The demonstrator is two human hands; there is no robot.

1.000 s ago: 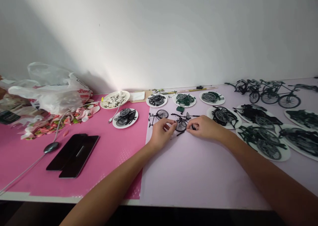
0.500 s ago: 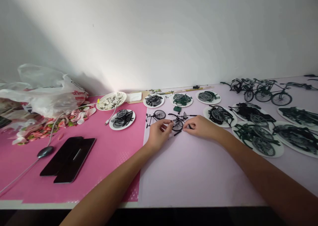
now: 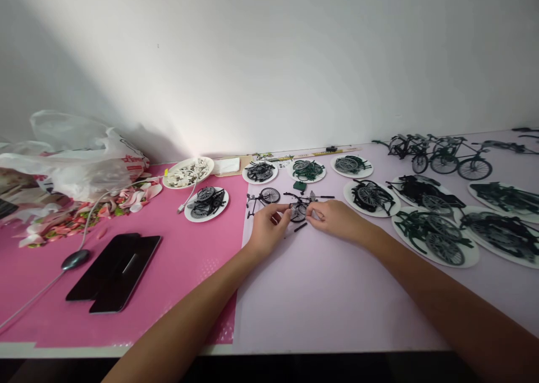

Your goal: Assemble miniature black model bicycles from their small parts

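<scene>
A small black model bicycle lies on the pale lilac sheet, partly covered by my fingertips. My left hand is closed in a pinch at its left side, with a tiny pale piece at the fingertips too small to name. At the bicycle's right side my right hand is pinched too; a small greyish bit shows between its fingers, its kind unclear. Just below lies a short black stick-like part. Behind my left hand rests a bicycle frame with one wheel. A thin black rod lies above my right hand.
White plates of bicycle parts stand behind and to the right. Several assembled bicycles stand at far right. Left on the pink cover are two dark phones, a cable, loose petal-like pieces and a plastic bag.
My right hand has shifted slightly left, closer to my left fingertips. The dark bit seen at its fingers before no longer shows; a greyish one does. My left hand stays nearly in place.
</scene>
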